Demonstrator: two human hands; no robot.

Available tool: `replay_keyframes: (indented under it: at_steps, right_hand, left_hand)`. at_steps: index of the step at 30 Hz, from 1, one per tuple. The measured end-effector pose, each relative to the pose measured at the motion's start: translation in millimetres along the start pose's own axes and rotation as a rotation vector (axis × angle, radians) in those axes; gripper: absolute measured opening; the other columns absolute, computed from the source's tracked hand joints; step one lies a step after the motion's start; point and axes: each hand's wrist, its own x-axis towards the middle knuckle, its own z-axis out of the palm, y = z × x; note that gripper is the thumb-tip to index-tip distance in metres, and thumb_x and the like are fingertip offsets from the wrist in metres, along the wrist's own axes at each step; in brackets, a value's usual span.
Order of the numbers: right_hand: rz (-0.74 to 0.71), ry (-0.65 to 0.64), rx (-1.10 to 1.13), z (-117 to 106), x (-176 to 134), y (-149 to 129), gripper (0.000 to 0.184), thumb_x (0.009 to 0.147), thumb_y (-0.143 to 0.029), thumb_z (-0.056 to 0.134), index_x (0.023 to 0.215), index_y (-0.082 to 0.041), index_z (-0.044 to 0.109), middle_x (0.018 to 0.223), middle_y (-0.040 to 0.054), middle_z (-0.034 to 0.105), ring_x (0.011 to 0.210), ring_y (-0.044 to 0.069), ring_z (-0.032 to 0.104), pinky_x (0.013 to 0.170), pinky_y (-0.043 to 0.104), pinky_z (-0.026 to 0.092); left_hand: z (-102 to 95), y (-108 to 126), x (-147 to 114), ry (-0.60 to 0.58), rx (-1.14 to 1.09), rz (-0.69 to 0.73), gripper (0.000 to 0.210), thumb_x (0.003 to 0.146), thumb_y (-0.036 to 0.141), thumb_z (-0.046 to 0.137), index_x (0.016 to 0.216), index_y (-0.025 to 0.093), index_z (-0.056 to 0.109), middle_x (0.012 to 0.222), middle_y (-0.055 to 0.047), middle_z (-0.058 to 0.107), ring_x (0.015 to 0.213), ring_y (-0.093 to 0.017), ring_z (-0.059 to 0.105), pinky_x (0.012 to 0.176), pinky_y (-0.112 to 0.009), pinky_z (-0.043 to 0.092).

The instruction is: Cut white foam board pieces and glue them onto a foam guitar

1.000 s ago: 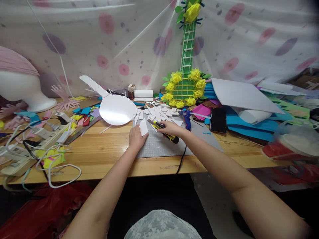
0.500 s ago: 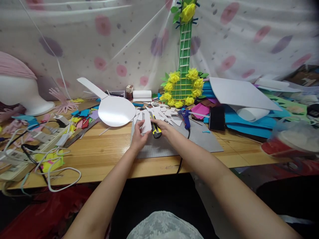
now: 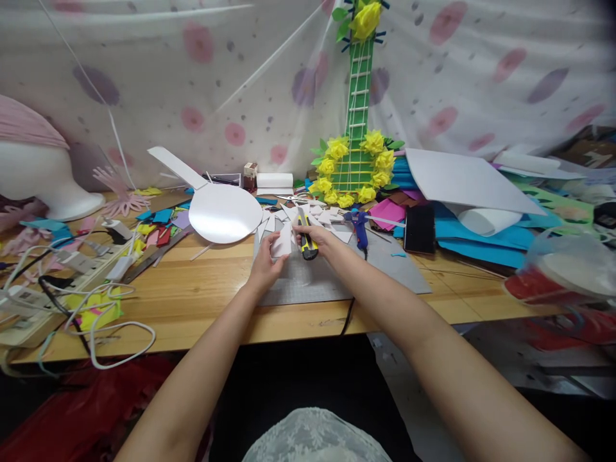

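Between the thumb and fingers of my left hand [image 3: 266, 260] is a small white foam board piece [image 3: 283, 241], tilted over the grey cutting mat [image 3: 327, 282]. My right hand [image 3: 316, 238] is closed around a yellow and black utility knife [image 3: 307, 241], just right of that piece. Behind both hands lies a heap of white offcuts [image 3: 315, 215]. A white round shape with a long neck [image 3: 225, 213] rests flat to the left. To the right of my right hand, a blue glue gun [image 3: 357, 228] lies on the mat.
A green guitar with yellow flowers [image 3: 357, 122] leans against the curtain. Stacked blue sheets and a white board [image 3: 466, 179] lie at right, beside a black phone [image 3: 419, 230]. A power strip with tangled cables [image 3: 91, 276] and a plastic cup [image 3: 561, 273] stand near the front edge.
The utility knife has moved slightly right and up, away from the white piece, with my right hand. The white piece has tilted and dropped a little in my left hand.
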Motion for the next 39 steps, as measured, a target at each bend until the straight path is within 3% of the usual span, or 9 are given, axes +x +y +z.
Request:
replay_keyframes:
  at_steps: [8,11,13,17,20,23,26,33,39]
  right_hand:
    - [-0.443,0.497,-0.929,-30,24,-34,0.041,0.069,-0.025,0.063,0.107,-0.018,0.050,0.093,0.0059,0.063,0.075,0.018,0.062,0.075,0.033,0.048]
    - [-0.467,0.579,-1.126,-36,28,-52,0.043,0.069,-0.023,0.061,0.110,-0.014,0.051,0.107,0.0120,0.061,0.098,0.025,0.058,0.084,0.037,0.044]
    - [-0.481,0.577,-1.185,-35,26,-57,0.041,0.071,-0.023,0.060,0.110,-0.013,0.052,0.112,0.0139,0.059,0.102,0.026,0.056,0.084,0.036,0.044]
    - [-0.461,0.309,-1.192,-23,13,-46,0.039,0.082,-0.034,0.048,0.117,-0.017,0.047,0.103,0.0095,0.063,0.076,0.019,0.063,0.070,0.029,0.047]
    - [-0.339,-0.029,-1.306,-11,2,-27,0.040,0.088,-0.038,0.039,0.124,-0.020,0.041,0.089,0.0054,0.068,0.059,0.015,0.062,0.061,0.026,0.045]
    - [-0.377,-0.217,-1.596,2,-5,-10,0.044,0.085,-0.035,0.044,0.127,-0.023,0.041,0.098,0.0074,0.068,0.078,0.019,0.064,0.067,0.027,0.044]
    - [-0.489,-0.231,-1.808,14,-5,-2,0.045,0.085,-0.035,0.044,0.129,-0.029,0.043,0.114,0.0081,0.062,0.097,0.023,0.060,0.073,0.029,0.042]
    - [-0.467,-0.297,-2.002,30,-7,-17,0.042,0.088,-0.032,0.040,0.129,-0.033,0.046,0.112,0.0095,0.063,0.098,0.024,0.059,0.070,0.029,0.040]
    - [-0.348,-0.355,-2.049,3,-24,-30,0.045,0.084,-0.026,0.045,0.129,-0.029,0.048,0.109,0.0102,0.064,0.094,0.024,0.061,0.067,0.028,0.040]
  left_hand:
    - [-22.3,-9,0,-0.204,0.280,0.003,0.053,0.072,0.013,0.053,0.122,0.022,0.037,0.128,-0.011,0.046,0.121,-0.021,0.043,0.104,-0.043,0.033]
    - [-26.3,-11,7,-0.372,0.446,0.022,0.063,0.065,0.001,0.048,0.125,0.021,0.040,0.136,-0.010,0.041,0.132,-0.025,0.027,0.109,-0.049,0.021]
    - [-27.2,-12,10,-0.334,0.590,0.004,0.070,0.060,-0.004,0.044,0.126,0.019,0.042,0.143,-0.010,0.032,0.137,-0.028,0.013,0.110,-0.053,0.015]
    - [-23.7,-9,3,-0.017,0.735,-0.055,0.054,0.070,0.005,0.047,0.124,0.014,0.046,0.136,-0.013,0.040,0.130,-0.026,0.030,0.107,-0.045,0.028]
    - [-18.6,-7,-9,-0.047,0.737,-0.066,0.029,0.078,0.023,0.052,0.106,0.018,0.059,0.113,-0.009,0.059,0.110,-0.023,0.050,0.095,-0.037,0.042]
    - [-15.0,-8,-16,-0.095,0.739,-0.117,0.019,0.083,0.026,0.049,0.091,0.022,0.066,0.101,-0.005,0.066,0.099,-0.020,0.057,0.087,-0.033,0.046]
    - [-13.8,-10,-15,-0.081,0.765,-0.144,0.020,0.084,0.025,0.048,0.087,0.022,0.068,0.100,-0.003,0.067,0.096,-0.018,0.059,0.085,-0.031,0.046]
    - [-11.6,-9,-15,-0.055,0.783,-0.104,0.022,0.084,0.025,0.047,0.085,0.021,0.069,0.098,-0.005,0.068,0.094,-0.019,0.060,0.081,-0.032,0.048]
    - [-13.5,-9,-12,-0.075,0.795,-0.179,0.020,0.082,0.021,0.049,0.085,0.022,0.068,0.100,-0.004,0.068,0.093,-0.019,0.060,0.080,-0.032,0.046]
